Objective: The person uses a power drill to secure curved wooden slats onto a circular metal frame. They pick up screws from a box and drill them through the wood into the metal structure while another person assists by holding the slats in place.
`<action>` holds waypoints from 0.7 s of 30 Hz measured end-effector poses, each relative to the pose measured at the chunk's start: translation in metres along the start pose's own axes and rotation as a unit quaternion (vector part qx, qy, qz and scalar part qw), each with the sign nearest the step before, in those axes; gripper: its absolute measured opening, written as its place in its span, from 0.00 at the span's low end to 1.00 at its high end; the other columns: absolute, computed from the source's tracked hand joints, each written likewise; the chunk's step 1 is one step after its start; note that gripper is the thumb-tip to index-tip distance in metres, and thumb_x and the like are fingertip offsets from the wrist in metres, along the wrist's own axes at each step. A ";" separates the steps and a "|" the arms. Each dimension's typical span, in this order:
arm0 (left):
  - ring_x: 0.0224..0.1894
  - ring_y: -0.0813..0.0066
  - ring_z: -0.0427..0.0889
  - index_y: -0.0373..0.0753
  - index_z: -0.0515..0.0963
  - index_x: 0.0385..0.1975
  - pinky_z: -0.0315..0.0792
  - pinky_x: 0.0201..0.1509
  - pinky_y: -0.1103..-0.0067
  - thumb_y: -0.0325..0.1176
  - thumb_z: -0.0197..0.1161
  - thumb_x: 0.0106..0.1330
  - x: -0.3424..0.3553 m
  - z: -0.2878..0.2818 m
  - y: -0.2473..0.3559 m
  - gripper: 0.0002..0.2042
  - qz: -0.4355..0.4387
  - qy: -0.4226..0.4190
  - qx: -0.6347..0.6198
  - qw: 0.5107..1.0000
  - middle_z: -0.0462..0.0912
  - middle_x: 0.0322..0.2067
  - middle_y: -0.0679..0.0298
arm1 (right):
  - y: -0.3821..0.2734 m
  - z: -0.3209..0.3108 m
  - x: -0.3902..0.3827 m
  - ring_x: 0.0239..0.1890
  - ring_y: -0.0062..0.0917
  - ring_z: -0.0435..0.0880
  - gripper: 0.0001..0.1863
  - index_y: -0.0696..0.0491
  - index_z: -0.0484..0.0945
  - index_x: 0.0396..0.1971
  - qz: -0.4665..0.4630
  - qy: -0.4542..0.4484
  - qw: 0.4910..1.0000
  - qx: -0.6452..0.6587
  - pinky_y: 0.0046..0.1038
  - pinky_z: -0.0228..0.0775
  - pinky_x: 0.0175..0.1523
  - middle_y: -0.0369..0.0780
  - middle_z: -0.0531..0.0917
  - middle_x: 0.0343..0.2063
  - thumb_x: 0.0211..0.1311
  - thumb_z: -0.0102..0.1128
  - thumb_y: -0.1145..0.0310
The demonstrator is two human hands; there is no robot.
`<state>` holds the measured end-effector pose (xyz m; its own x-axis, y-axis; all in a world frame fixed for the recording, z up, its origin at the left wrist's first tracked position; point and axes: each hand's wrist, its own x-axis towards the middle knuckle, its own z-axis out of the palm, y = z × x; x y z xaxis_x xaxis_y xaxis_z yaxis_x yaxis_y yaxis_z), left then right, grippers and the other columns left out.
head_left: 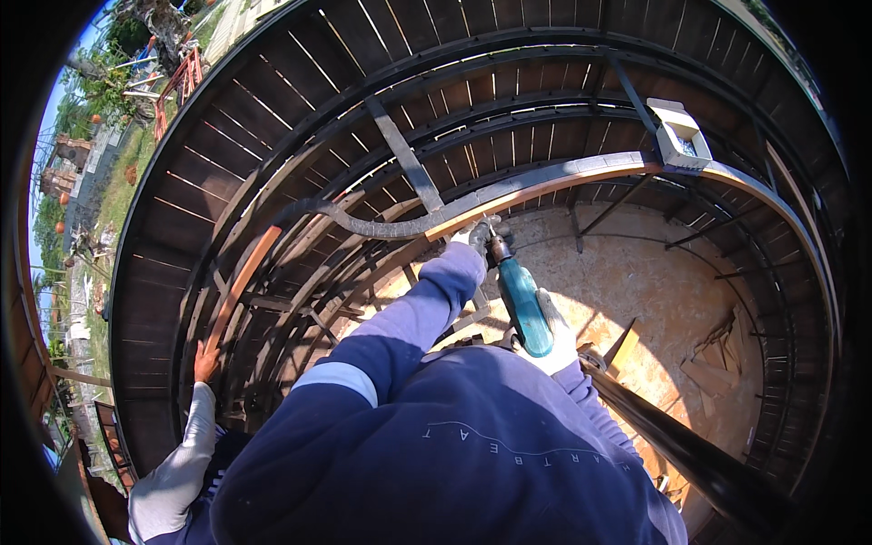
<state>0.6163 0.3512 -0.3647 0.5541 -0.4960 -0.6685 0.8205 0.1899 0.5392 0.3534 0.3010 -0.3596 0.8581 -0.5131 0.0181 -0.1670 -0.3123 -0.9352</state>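
My right hand (559,343), in a white work glove, grips the rear of a teal power drill (520,295). The drill's chuck points away from me, toward the inner edge of a curved metal rail (490,197). Right beside the chuck, my left hand (474,236) has its gloved fingers curled under the rail's edge. What those fingers hold is hidden. A thin wooden strip (531,192) runs along the rail's inner side, just above the drill tip. The bit itself is too small to make out.
A white open box (681,136) with small pieces inside sits on the rail at right. At left, another person's hand (207,363) holds a reddish-brown plank (243,286). A dark pole (690,445) slants close at my right. Wood offcuts (718,359) lie on the floor below.
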 end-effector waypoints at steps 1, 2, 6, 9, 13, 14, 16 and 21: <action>0.40 0.55 0.85 0.40 0.73 0.54 0.83 0.43 0.59 0.40 0.58 0.75 0.004 -0.007 -0.001 0.15 -0.003 -0.011 0.001 1.000 0.83 0.37 0.56 | -0.005 -0.002 0.002 0.47 0.49 0.83 0.51 0.60 0.65 0.67 -0.009 -0.005 1.000 -0.016 0.42 0.76 0.54 0.53 0.82 0.48 0.42 0.75 0.55; 0.39 0.56 0.84 0.40 0.73 0.53 0.83 0.42 0.60 0.40 0.58 0.75 0.008 -0.013 -0.001 0.14 -0.007 -0.022 0.002 1.000 0.82 0.36 0.57 | -0.010 -0.005 0.003 0.48 0.49 0.83 0.50 0.60 0.65 0.67 -0.018 -0.010 0.999 -0.033 0.43 0.76 0.54 0.53 0.82 0.48 0.42 0.75 0.55; 0.36 0.60 0.82 0.42 0.73 0.49 0.82 0.40 0.63 0.38 0.59 0.74 -0.005 -0.003 0.000 0.10 -0.007 -0.008 -0.008 1.000 0.80 0.32 0.62 | -0.020 -0.013 0.009 0.48 0.49 0.82 0.50 0.60 0.66 0.66 -0.044 -0.017 0.997 -0.064 0.43 0.75 0.54 0.53 0.81 0.47 0.42 0.76 0.53; 0.36 0.59 0.83 0.41 0.73 0.50 0.82 0.41 0.63 0.37 0.59 0.74 0.008 -0.015 -0.007 0.11 -0.019 -0.023 -0.029 0.999 0.80 0.31 0.61 | -0.008 -0.009 0.007 0.47 0.50 0.82 0.50 0.61 0.66 0.65 -0.018 -0.019 1.000 0.017 0.44 0.75 0.53 0.53 0.81 0.46 0.42 0.76 0.52; 0.36 0.57 0.85 0.41 0.74 0.52 0.83 0.42 0.61 0.37 0.60 0.73 -0.001 0.000 -0.001 0.12 -0.028 -0.026 -0.043 0.998 0.82 0.32 0.60 | -0.011 -0.012 0.007 0.47 0.50 0.82 0.49 0.61 0.67 0.64 0.006 -0.013 1.000 0.022 0.44 0.75 0.54 0.53 0.81 0.46 0.42 0.76 0.51; 0.37 0.57 0.86 0.41 0.75 0.53 0.84 0.40 0.61 0.37 0.60 0.73 -0.007 0.007 0.001 0.13 -0.024 0.007 -0.035 0.999 0.82 0.33 0.59 | -0.019 -0.015 0.009 0.47 0.49 0.82 0.49 0.61 0.68 0.63 -0.021 -0.003 1.000 -0.017 0.44 0.75 0.54 0.53 0.81 0.46 0.42 0.76 0.51; 0.37 0.56 0.86 0.42 0.75 0.53 0.84 0.39 0.61 0.37 0.60 0.73 -0.006 0.009 -0.001 0.13 -0.035 0.031 -0.025 0.999 0.82 0.34 0.59 | -0.013 -0.012 0.008 0.48 0.49 0.82 0.48 0.61 0.69 0.62 0.037 -0.017 0.996 0.073 0.43 0.75 0.54 0.53 0.81 0.46 0.42 0.76 0.52; 0.38 0.56 0.86 0.42 0.76 0.52 0.84 0.39 0.60 0.39 0.62 0.73 -0.005 0.010 -0.004 0.13 -0.028 0.046 -0.024 0.998 0.82 0.35 0.58 | -0.001 -0.013 0.007 0.49 0.50 0.82 0.47 0.61 0.69 0.62 0.055 -0.042 0.995 0.075 0.44 0.74 0.55 0.53 0.82 0.47 0.41 0.76 0.53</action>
<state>0.6092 0.3446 -0.3588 0.5163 -0.4275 -0.7421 0.8549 0.2061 0.4761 0.3532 0.2879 -0.3542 0.8770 -0.4674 -0.1114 -0.1934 -0.1311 -0.9723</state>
